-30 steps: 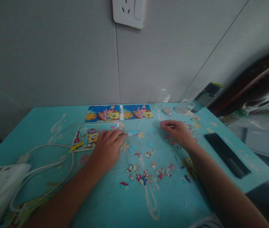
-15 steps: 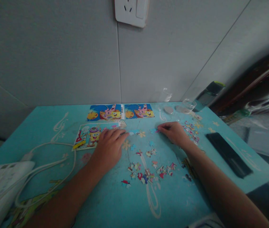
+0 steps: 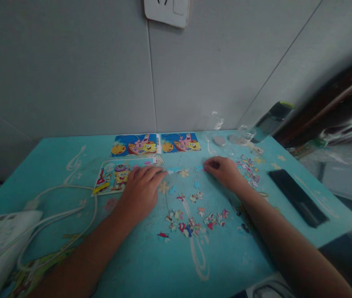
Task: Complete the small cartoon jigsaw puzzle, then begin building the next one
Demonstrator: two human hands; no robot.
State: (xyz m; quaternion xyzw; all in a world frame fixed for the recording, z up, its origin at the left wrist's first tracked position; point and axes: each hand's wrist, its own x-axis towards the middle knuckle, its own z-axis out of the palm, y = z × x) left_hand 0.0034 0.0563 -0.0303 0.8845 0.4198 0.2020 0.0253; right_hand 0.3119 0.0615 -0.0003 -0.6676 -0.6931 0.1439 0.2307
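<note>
My left hand (image 3: pixel 143 190) lies with its fingers stretched over the right part of a cartoon picture card (image 3: pixel 121 177). Its fingertips reach a short row of pale blue jigsaw pieces (image 3: pixel 173 170). On the other side of that row, my right hand (image 3: pixel 223 173) pinches the edge of a small blue and pink jigsaw piece (image 3: pixel 199 168) at the tabletop. Its fingers partly cover this piece. Nearer to me, several loose jigsaw pieces (image 3: pixel 191 227) are scattered between my forearms. A denser heap of jigsaw pieces (image 3: pixel 247 169) sits just right of my right hand.
Two blue cartoon cards (image 3: pixel 135 145) lie by the wall. Clear plastic containers (image 3: pixel 246 134) and a dark bottle (image 3: pixel 273 120) stand at the back right. A long black case (image 3: pixel 298 198) rests at right. A white power strip (image 3: pixel 6 236) and its cable (image 3: pixel 67 186) occupy the left side.
The whole view has shifted slightly, so everything sits a little higher and further left. Both hands keep nearly the same places on the table.
</note>
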